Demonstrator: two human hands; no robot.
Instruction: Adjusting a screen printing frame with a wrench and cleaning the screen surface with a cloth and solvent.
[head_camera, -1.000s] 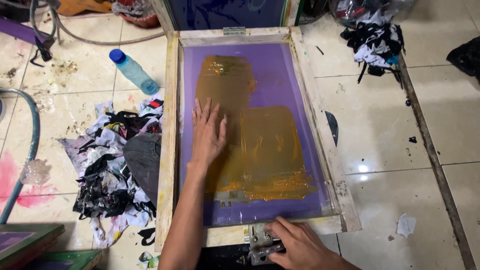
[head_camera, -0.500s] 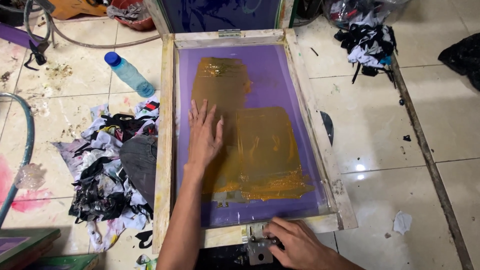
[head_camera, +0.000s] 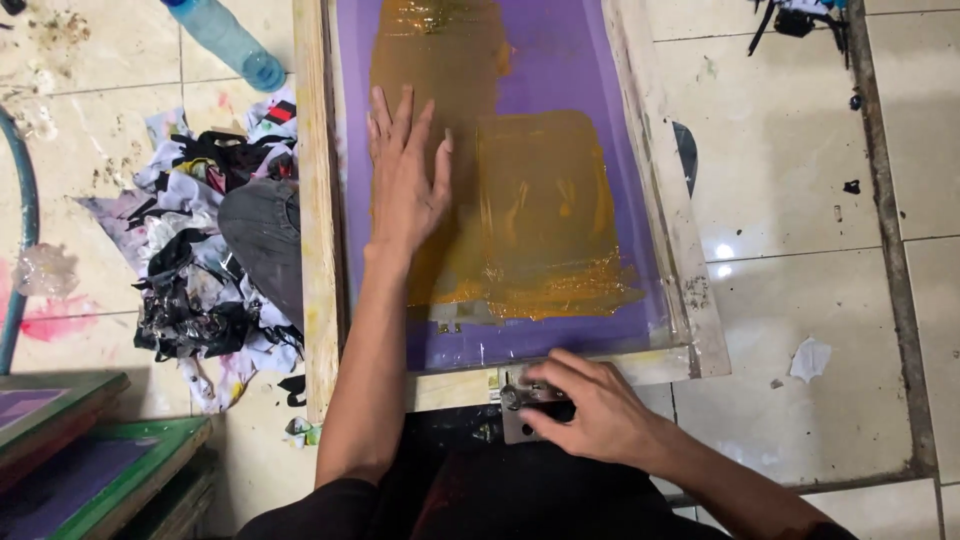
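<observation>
Two bare hands work at a wooden-framed printing screen (head_camera: 318, 200) that lies flat on a pale tiled floor (head_camera: 800, 200). The left hand (head_camera: 405, 180) rests palm down on the purple mesh (head_camera: 560, 60), fingers spread apart and flat, gripping nothing; it lies over the left part of a wide smear of ochre-yellow ink (head_camera: 540, 210) that covers most of the mesh middle and thins toward the near edge. The right hand (head_camera: 585, 410) sits at the near rail of the frame, its fingers curled together around a small metal clamp (head_camera: 520, 400) fixed at the middle of that rail; the thumb side presses the clamp's top, and how tightly it holds cannot be told. Just left of the frame, touching its side rail, lies a heap of ink-stained rags (head_camera: 200, 260) in black, white and grey. Beyond the rags, near the top edge of the view, a blue plastic bottle (head_camera: 225, 40) lies on its side on the tiles. At the lower left corner several more framed screens (head_camera: 90, 450), green-edged with purple mesh, are stacked. A curved teal hose (head_camera: 25, 200) runs along the far left. To the right of the frame, a small white scrap of paper (head_camera: 808, 358) lies on the tiles, well apart from both hands.
</observation>
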